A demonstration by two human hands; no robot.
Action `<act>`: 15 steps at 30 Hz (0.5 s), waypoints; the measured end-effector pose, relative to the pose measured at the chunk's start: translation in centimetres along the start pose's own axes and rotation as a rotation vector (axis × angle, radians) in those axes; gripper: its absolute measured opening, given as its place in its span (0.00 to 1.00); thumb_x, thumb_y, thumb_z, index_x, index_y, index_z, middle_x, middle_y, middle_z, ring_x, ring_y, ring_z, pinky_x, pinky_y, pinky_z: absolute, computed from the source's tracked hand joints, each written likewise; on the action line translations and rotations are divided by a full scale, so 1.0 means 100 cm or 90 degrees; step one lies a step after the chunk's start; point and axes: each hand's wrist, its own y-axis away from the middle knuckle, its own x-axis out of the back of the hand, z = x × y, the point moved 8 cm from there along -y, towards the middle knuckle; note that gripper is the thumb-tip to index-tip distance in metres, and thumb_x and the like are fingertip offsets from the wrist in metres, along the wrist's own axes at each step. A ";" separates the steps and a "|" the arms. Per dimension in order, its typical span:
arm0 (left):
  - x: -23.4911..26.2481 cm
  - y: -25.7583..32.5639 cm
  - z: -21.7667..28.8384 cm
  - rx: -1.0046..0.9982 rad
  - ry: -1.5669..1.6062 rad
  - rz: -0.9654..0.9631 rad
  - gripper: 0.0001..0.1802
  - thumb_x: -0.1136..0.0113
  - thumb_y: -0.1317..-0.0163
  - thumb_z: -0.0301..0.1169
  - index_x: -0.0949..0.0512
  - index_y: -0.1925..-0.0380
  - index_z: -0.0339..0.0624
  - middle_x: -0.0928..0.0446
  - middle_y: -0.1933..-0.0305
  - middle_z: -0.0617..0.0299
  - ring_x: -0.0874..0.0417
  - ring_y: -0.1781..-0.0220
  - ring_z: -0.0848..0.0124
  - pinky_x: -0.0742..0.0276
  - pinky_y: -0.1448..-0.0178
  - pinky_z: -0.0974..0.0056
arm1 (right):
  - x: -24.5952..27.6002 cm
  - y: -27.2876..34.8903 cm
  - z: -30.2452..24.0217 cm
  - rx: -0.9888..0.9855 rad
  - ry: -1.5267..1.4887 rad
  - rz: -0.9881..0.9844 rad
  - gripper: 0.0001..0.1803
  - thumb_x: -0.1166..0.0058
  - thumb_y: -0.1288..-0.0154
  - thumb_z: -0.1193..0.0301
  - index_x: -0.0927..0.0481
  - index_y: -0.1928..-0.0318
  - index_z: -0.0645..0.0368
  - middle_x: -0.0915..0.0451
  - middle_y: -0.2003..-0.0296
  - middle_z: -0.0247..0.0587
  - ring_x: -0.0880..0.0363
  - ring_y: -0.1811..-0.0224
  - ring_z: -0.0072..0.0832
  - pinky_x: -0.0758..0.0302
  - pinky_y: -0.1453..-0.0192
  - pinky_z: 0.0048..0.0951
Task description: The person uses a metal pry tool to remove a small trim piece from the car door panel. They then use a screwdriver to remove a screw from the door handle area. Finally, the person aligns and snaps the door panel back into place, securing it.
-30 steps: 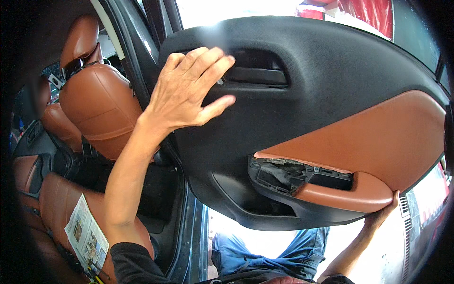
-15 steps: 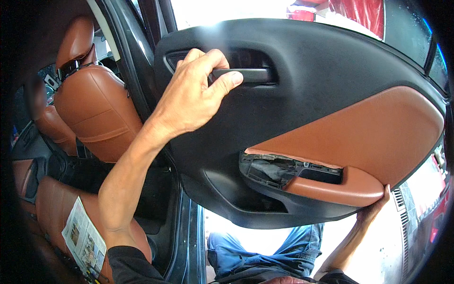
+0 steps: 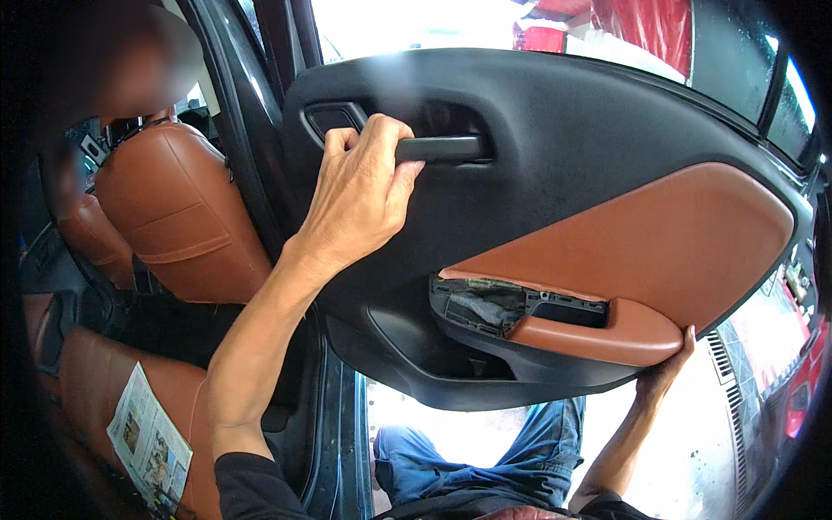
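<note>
A black car door panel (image 3: pixel 555 147) with a brown leather-look insert fills the middle. My left hand (image 3: pixel 360 195) is closed round the black inner door handle (image 3: pixel 442 149) near the panel's top left, with the thumb under the bar. My right hand (image 3: pixel 663 364) grips the panel's lower right edge beside the brown armrest (image 3: pixel 598 341); most of its fingers are hidden behind the panel. Left of the armrest lies an uncovered opening (image 3: pixel 477 303) with clips and grey material inside. Below it a door pocket (image 3: pixel 425 351) is moulded into the panel.
At left, a brown front seat (image 3: pixel 178 208) and a brown rear seat (image 3: pixel 82 373) with a newspaper (image 3: pixel 147 429) on it. Two blurred people are beyond the front seat. A floor drain grate (image 3: pixel 726 373) runs at right. The door frame (image 3: pixel 342 433) stands beside my legs.
My left hand has shifted slightly down and the handle bar now stands further out from its recess. The panel appears a little further left. A person has come into view at upper left.
</note>
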 end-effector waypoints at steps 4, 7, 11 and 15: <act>0.005 0.001 0.000 0.031 0.057 0.023 0.18 0.36 0.30 0.39 0.23 0.48 0.39 0.20 0.57 0.51 0.28 0.50 0.58 0.29 0.44 0.51 | 0.000 0.004 -0.059 0.318 0.209 0.196 0.48 0.40 0.33 0.39 0.36 0.29 0.64 0.29 0.35 0.54 0.30 0.30 0.45 0.33 0.25 0.54; -0.008 -0.001 0.000 0.027 0.104 0.038 0.20 0.35 0.30 0.43 0.22 0.48 0.40 0.19 0.56 0.52 0.28 0.50 0.58 0.28 0.45 0.51 | -0.076 0.045 -0.143 0.686 0.488 0.108 0.42 0.34 0.32 0.53 0.36 0.28 0.63 0.32 0.31 0.54 0.37 0.24 0.46 0.37 0.21 0.54; -0.006 0.010 -0.014 0.046 0.081 0.015 0.20 0.36 0.29 0.44 0.21 0.47 0.41 0.18 0.55 0.54 0.27 0.51 0.59 0.28 0.45 0.53 | -0.258 0.100 -0.171 0.935 0.646 -0.178 0.52 0.23 0.47 0.45 0.30 0.28 0.60 0.27 0.34 0.56 0.32 0.27 0.49 0.31 0.26 0.52; 0.002 0.004 -0.008 -0.002 0.051 0.088 0.18 0.35 0.29 0.43 0.21 0.48 0.43 0.18 0.57 0.57 0.27 0.54 0.61 0.29 0.45 0.54 | -0.373 0.098 -0.174 1.064 0.734 -0.355 0.57 0.30 0.53 0.28 0.21 0.35 0.61 0.22 0.38 0.58 0.24 0.34 0.51 0.25 0.31 0.51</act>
